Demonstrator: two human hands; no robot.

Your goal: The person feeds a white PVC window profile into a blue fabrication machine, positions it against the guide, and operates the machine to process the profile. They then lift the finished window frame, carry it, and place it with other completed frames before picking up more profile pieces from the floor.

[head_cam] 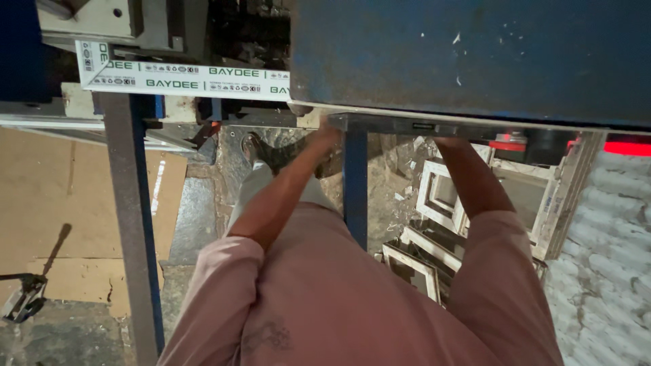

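I look down my pink-sleeved arms at a blue metal machine table. My left hand is blurred and reaches the table's front edge, where a thin pale strip runs along it. Its grip cannot be made out. My right forearm goes up under the same edge, and the hand itself is hidden beneath the table. A white plastic profile with green print lies on the machine bed to the left, apart from both hands.
A blue table leg stands between my arms, and a grey steel post rises at the left. White window frame pieces are stacked on the floor. Cardboard sheets lie at the left. A white wall is at the right.
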